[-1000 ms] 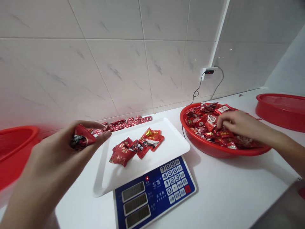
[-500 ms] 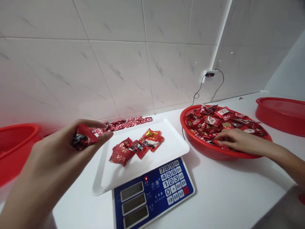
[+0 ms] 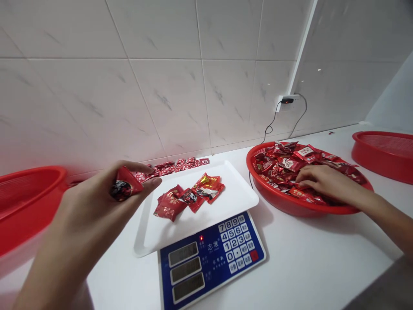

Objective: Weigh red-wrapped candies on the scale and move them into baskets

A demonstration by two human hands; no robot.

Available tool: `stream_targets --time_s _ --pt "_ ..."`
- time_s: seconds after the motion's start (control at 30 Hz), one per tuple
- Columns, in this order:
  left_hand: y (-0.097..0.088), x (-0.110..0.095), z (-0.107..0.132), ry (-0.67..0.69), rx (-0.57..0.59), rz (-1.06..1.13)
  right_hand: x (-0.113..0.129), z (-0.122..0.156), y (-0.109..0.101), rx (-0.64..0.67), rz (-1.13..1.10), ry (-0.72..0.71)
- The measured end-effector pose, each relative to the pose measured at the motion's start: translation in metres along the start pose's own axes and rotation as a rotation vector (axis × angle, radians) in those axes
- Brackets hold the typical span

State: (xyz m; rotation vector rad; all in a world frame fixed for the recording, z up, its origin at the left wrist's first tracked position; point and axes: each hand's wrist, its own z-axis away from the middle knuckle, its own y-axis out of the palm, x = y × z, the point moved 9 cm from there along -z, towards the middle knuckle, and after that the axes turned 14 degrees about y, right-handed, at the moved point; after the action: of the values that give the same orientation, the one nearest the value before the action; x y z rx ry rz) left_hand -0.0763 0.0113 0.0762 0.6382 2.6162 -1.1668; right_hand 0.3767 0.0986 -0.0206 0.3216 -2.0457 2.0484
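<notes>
My left hand is closed round a small red snack packet with a dark printed patch, held up left of the scale's white tray. Several red packets lie in a loose group on that tray. My right hand reaches into a red plastic basket heaped with similar packets. Its fingers are curled down among them, and whatever they pinch is hidden. Below the tray, the blue scale shows its keypad and three displays; the digits are too dim to read.
Small red packets lie in a row behind the tray, along the tiled wall. Another red basket stands at the left, and a further one at the far right. A black cable runs down from the socket.
My right hand has shifted slightly up and back within the basket, and a bright red packet now shows below it. My left hand keeps its packet. The view has moved a little.
</notes>
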Motion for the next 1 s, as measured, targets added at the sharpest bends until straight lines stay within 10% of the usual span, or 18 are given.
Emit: stream_targets --time_s 0.23,0.53,0.77,1.0 --pt "-0.004 -0.021 -0.001 0.0 0.039 0.006 0.042 0.036 -0.045 -0.344 -0.279 -0.007" --pt "-0.01 -0.02 0.001 0.025 0.012 -0.009 0.204 0.026 0.032 0.089 -0.69 -0.397" --pt "-0.015 -0.02 0.006 0.034 -0.025 0.08 0.188 0.045 -0.059 -0.507 -0.926 -0.416" --pt "-0.008 -0.028 0.004 0.041 0.003 0.071 0.171 0.06 -0.078 -0.547 -0.879 -0.405"
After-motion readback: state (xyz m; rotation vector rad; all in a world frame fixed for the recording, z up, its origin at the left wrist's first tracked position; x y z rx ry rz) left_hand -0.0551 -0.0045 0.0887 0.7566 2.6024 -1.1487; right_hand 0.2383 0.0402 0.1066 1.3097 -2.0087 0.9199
